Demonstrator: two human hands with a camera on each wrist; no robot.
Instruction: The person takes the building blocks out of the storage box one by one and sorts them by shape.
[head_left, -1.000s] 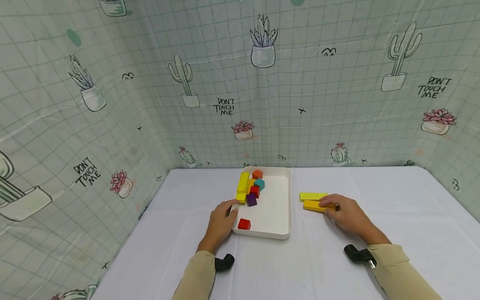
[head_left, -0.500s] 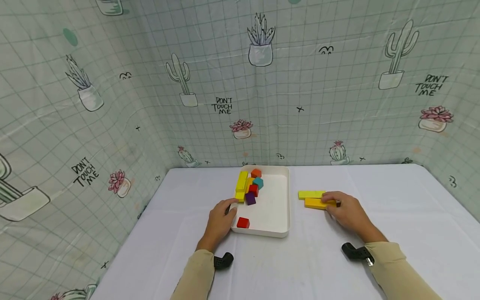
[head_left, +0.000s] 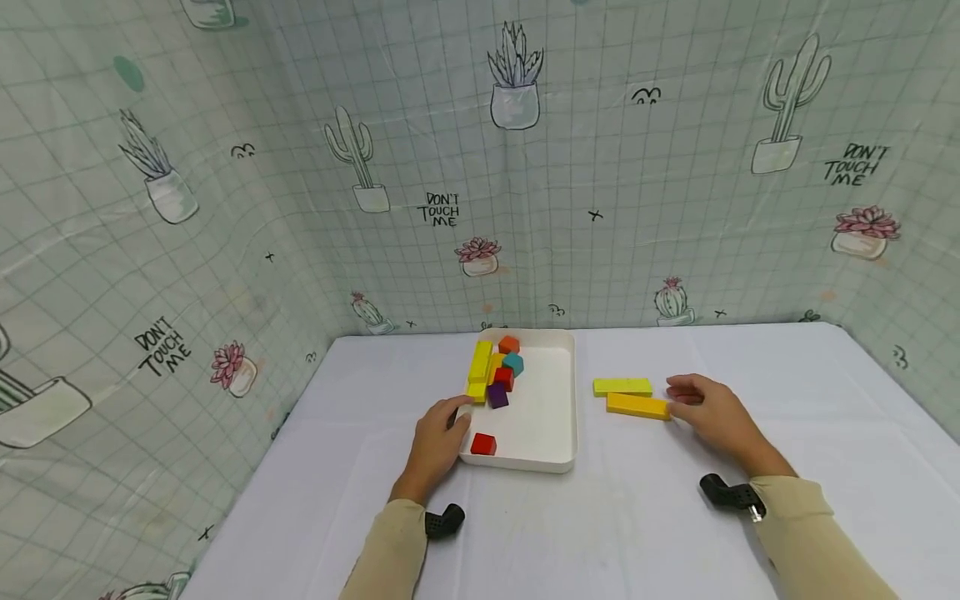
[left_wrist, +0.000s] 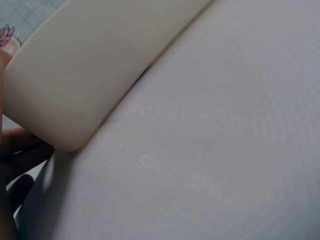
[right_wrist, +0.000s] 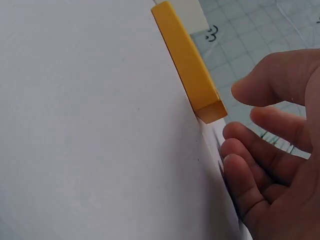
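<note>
My left hand (head_left: 437, 440) grips the left wall of a white tray (head_left: 557, 454), its fingers partly hidden behind the tray (left_wrist: 95, 70) in the left wrist view. To the right of the tray, two long blocks lie side by side on the table: a bright yellow block (head_left: 622, 387) behind and an orange-yellow block (head_left: 637, 406) in front. My right hand (head_left: 716, 417) is just off the right end of the orange-yellow block, fingers loosely bent around nothing. In the right wrist view a gap shows between the thumb and the orange-yellow block (right_wrist: 189, 62).
Along the tray's left side sit yellow blocks (head_left: 480, 363), a purple block (head_left: 498, 395), a teal block (head_left: 513, 363), an orange block (head_left: 509, 344) and a red block (head_left: 504, 379). Another red block (head_left: 483, 444) lies in the near left corner. A patterned cloth (head_left: 585, 167) hangs behind the table.
My right hand has let go of the orange-yellow block and drawn back to the right. That block now lies slightly behind its earlier angle, beside the bright yellow one. The left hand stays at the tray.
</note>
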